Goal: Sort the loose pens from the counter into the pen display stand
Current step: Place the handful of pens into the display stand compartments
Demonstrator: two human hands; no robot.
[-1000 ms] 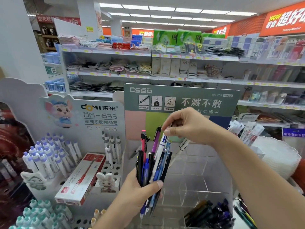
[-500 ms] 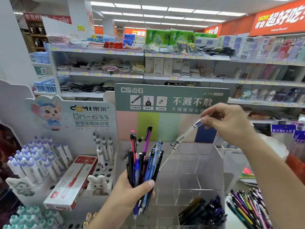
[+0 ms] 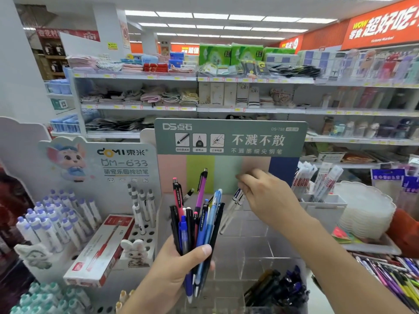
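Gripping a fanned bundle of pens (image 3: pixel 196 225) upright, the left hand (image 3: pixel 179 266) sits near the middle of the scene, its fingers and thumb curled round the lower barrels; black, red, purple and blue ones stick up above the fist. Just beyond it stands the clear pen display stand (image 3: pixel 251 236), a tiered box of see-through compartments under a green header card (image 3: pixel 230 137). The right hand (image 3: pixel 267 198) reaches over the stand's far row, fingers bent, pinching the top of a white pen (image 3: pixel 231 209) with a blue band; the pen slants down to the left into one of the far compartments, though which one I cannot tell through the clear walls. Dark pens (image 3: pixel 278 288) lie heaped in a near compartment on the right. More loose pens (image 3: pixel 394 275) are spread on the counter at the near right edge. To the left, a white stand (image 3: pixel 95 159) with a cartoon mouse holds lilac-capped pens, and a red and white box (image 3: pixel 99 250) lies on it.
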